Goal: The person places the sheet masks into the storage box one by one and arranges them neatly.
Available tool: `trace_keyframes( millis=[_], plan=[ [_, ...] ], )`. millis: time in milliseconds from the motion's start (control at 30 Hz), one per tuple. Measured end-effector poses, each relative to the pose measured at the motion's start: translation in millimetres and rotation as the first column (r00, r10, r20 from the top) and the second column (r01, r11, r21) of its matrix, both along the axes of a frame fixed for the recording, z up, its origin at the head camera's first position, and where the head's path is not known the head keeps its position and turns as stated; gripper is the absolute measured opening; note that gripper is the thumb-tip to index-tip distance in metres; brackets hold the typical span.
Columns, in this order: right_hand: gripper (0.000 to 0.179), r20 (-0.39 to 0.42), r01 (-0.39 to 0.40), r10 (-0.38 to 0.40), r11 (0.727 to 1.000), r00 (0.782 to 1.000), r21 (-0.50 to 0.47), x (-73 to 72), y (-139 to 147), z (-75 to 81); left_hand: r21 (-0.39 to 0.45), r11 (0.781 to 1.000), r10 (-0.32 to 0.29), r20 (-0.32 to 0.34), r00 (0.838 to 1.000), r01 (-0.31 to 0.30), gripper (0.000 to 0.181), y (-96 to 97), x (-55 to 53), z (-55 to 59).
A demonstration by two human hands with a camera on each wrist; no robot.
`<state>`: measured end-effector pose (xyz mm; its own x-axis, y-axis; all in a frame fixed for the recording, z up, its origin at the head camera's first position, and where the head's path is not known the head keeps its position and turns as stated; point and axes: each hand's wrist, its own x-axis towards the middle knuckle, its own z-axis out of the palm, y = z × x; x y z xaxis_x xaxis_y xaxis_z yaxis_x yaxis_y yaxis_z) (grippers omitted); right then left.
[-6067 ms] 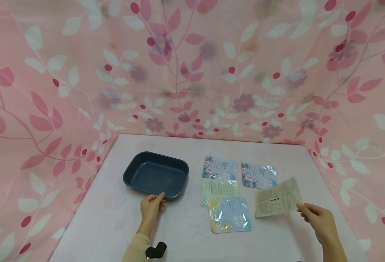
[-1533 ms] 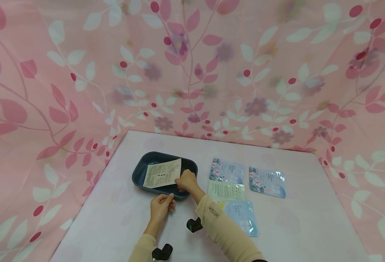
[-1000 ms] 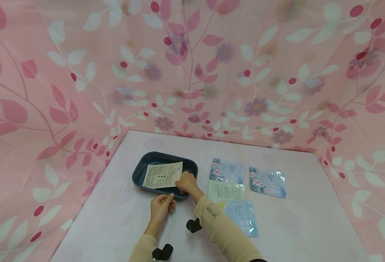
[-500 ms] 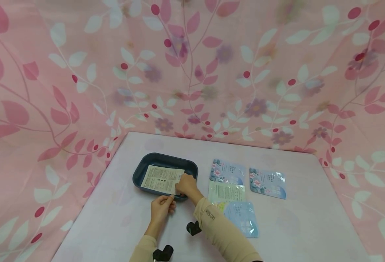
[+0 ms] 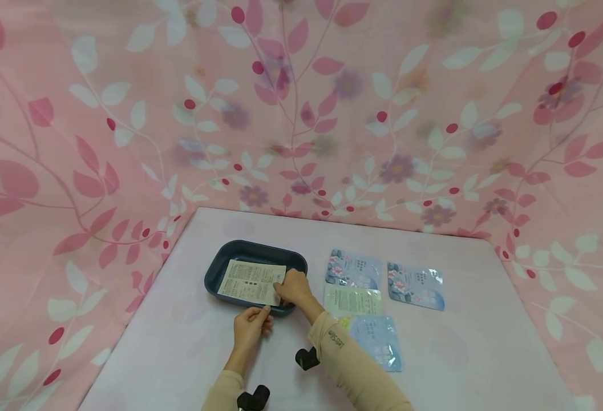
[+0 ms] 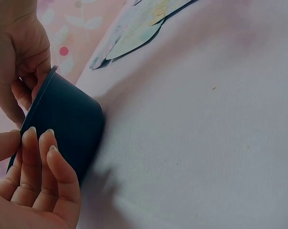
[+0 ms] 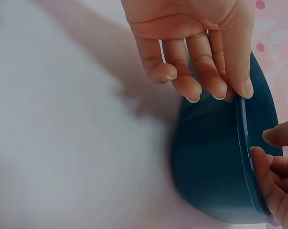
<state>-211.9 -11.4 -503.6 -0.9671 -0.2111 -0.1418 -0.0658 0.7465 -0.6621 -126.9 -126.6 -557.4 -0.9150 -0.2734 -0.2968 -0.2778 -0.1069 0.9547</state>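
A dark blue rectangular basin (image 5: pixel 219 268) stands at the left of the table. Its near rim is pinched by my left hand (image 5: pixel 249 328), with the thumb on top and the fingers outside, as the left wrist view shows. Flat on the basin's bottom lies a pale green sheet mask packet (image 5: pixel 252 282), printed side up. My right hand (image 5: pixel 295 288) is inside the basin, over the packet's right edge. In the right wrist view, the thumb and index finger of that right hand (image 7: pixel 282 176) stand apart, with nothing visible between them.
Right of the basin, a blue floral packet (image 5: pixel 352 268), a pale green packet (image 5: pixel 352 301) and a blue and yellow packet (image 5: pixel 375 342) overlap in a column. Another floral packet (image 5: pixel 416 285) lies farther right. My right forearm partly covers the column. Pink floral cloth hangs behind the table.
From the table's right side, my right hand has carried the green packet into the basin. There the packet has sunk from a tilt to lying flat. My left hand has stayed on the rim.
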Motion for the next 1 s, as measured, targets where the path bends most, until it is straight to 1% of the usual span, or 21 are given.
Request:
trace_keyframes(
  millis=[233,567,800,1000],
  plan=[
    [0.029,-0.004,-0.029,0.029,0.999,1.000,-0.031,-1.2,4,1.0,0.003,1.000,0.011,0.007,1.000,-0.011,0.024,-0.2,0.1,-0.2],
    [0.026,-0.025,-0.067,0.065,0.990,0.998,-0.126,-0.2,27,14.3,0.032,0.999,0.021,0.000,1.000,-0.021,0.023,0.0,-1.5,-1.0],
    [0.024,-0.023,-0.049,0.046,0.986,0.999,-0.162,-1.5,43,17.8,0.048,0.999,0.023,0.001,1.000,-0.023,0.022,-0.5,-1.4,-0.8],
    [0.025,-0.040,-0.069,0.063,0.978,0.997,-0.196,-1.2,55,21.7,0.052,0.999,0.018,0.002,1.000,-0.018,0.022,0.1,-1.1,-1.1]
  ],
)
